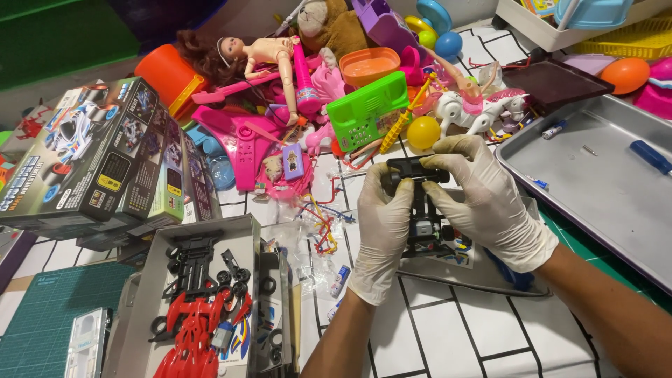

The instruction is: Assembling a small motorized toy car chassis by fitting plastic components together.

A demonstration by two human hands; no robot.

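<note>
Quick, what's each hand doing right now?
Left hand: closed on the black toy car chassis, gripping its left side.
Right hand: closed on the same chassis, gripping its right side.

Both hands, left hand [383,234] and right hand [490,203], wear thin, matt, wrinkly rubber gloves, and the toy car frame [423,220] they hold is matt black plastic. The metal tray [595,182] looks brushed and dull, the boxes [105,161] are glossy printed cardboard, and the red car shell [192,336] is shiny plastic.
</note>
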